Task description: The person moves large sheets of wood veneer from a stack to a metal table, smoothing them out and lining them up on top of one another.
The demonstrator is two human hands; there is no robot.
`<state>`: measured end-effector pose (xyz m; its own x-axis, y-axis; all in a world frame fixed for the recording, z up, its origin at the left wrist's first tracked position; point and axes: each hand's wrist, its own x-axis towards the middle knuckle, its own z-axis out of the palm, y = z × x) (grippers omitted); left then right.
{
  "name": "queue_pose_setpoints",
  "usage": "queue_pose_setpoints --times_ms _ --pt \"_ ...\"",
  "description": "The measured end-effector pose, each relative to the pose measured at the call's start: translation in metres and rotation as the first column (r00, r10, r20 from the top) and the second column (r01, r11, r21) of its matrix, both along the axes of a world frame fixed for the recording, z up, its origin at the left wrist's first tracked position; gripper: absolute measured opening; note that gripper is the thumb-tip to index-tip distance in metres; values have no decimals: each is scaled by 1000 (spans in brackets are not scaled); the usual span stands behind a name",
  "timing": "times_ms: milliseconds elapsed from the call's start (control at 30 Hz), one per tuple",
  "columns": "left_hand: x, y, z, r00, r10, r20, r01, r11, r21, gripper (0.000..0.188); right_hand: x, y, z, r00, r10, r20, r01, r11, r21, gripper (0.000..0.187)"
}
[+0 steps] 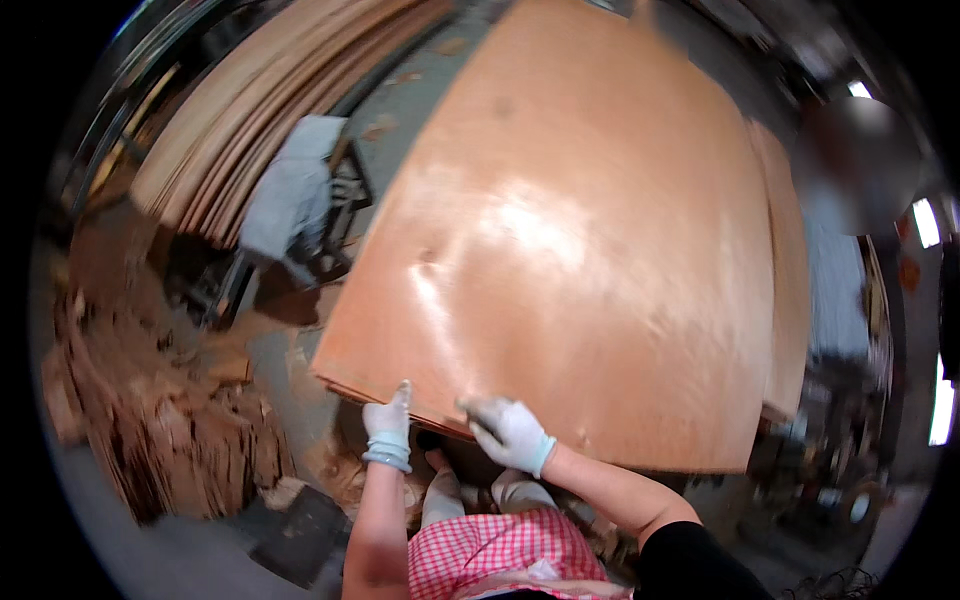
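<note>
A large, thin reddish-brown wood veneer sheet spreads out before me, shiny in the middle, with more layers showing under its near left edge. My left hand, in a white glove with a pale blue cuff, grips that near edge. Its thumb lies on top, and its other fingers are hidden below. To its right, my right hand wears a matching glove with darkened fingertips. Its bunched fingers close at the same edge, slightly smeared by motion.
Long stacked veneer sheets lie at the far left, beside a grey-blue cloth. Broken veneer pieces are heaped at the near left. Another wooden layer shows along the right side. A dark flat piece rests on the floor.
</note>
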<state>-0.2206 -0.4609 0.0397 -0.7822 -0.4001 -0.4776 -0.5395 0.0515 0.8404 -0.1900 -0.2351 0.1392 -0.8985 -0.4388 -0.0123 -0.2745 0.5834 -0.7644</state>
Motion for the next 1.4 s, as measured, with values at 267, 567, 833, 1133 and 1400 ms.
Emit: queue_pose_setpoints --times_ms 267,567,833,1133,1400 --pt "5 67 188 693 -621 -366 311 715 -626 58 263 125 -109 116 -202 973 917 398 -26 43" --pt "-10 -34 -21 955 117 274 -257 788 559 52 310 338 -144 162 -273 948 226 -925 -305 87" --pt "-20 -40 -95 928 103 359 -199 949 243 46 300 366 -152 -127 -459 879 341 -852 -396 85" --pt "-2 8 -40 913 -266 308 174 939 297 37 281 395 -183 -764 -553 332 586 -810 1 63" --pt "9 38 -37 963 190 189 -210 973 92 43 289 404 -185 -456 -426 782 652 -758 -33 65"
